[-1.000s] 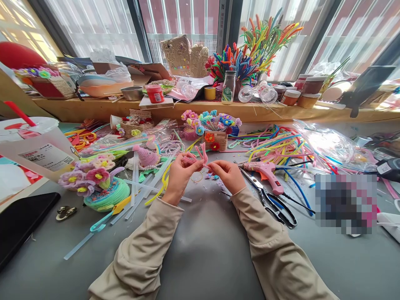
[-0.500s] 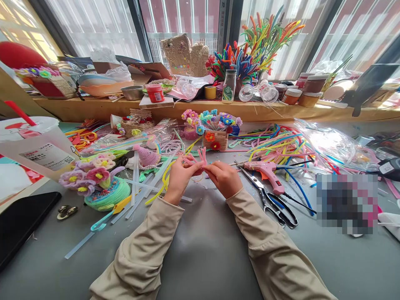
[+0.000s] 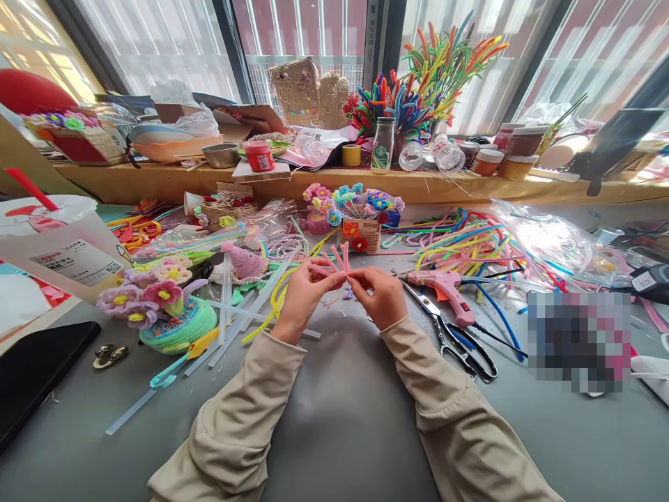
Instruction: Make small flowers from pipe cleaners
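Observation:
Several short pink pipe cleaners [image 3: 342,259] fan out, bunched at one end, between my two hands over the middle of the table. My left hand [image 3: 304,294] pinches the bunch between thumb and fingers. From the other side, the fingertips of my right hand [image 3: 380,295] close on its lower end, meeting the left thumb. How the strands join there is hidden by the fingers. Right of my right hand lie a pink glue gun [image 3: 444,287] and open scissors [image 3: 444,324]. Clear glue sticks [image 3: 226,300] and a yellow pipe cleaner [image 3: 277,296] lie beside my left hand.
Fuzzy flowers on a green base [image 3: 180,324], a drink cup [image 3: 63,240] and a phone [image 3: 39,373] stand at the left. A flower basket [image 3: 360,236] sits ahead. Loose coloured pipe cleaners [image 3: 470,244] pile up back right, below a crowded sill [image 3: 313,173].
My right hand has shifted slightly right, its fingers straightening a little. The pink strands now spread wider and lean more to the right. My left hand still grips them.

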`<action>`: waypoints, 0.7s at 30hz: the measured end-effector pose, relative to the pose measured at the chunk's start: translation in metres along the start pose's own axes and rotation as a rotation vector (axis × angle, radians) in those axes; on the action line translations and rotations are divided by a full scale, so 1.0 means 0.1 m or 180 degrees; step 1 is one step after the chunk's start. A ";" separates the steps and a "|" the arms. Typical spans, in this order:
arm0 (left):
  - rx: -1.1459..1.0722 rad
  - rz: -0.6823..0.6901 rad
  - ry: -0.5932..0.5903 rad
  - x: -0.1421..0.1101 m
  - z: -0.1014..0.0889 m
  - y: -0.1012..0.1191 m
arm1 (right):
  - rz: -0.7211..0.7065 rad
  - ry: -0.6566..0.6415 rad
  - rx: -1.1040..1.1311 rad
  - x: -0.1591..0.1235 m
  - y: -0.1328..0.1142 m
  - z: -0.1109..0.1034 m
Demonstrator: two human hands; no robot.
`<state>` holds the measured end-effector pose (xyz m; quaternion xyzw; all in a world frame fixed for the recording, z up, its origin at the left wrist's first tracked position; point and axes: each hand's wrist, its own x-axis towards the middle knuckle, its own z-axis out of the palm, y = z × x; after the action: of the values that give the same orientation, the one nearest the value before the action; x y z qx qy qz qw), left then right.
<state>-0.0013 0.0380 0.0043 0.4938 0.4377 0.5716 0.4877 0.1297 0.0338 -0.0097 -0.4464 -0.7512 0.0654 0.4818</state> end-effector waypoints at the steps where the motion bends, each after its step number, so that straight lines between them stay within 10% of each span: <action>1: 0.0004 0.0028 -0.0002 0.00 0.00 0.00 | 0.0075 0.0013 0.0134 0.00 0.00 0.00; 21: 0.0037 0.0216 0.0141 0.00 0.00 0.02 | 0.0833 -0.0383 0.1153 -0.01 -0.03 0.02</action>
<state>-0.0012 0.0376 0.0066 0.4984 0.4346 0.5961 0.4554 0.1262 0.0319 -0.0093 -0.4416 -0.6903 0.2875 0.4958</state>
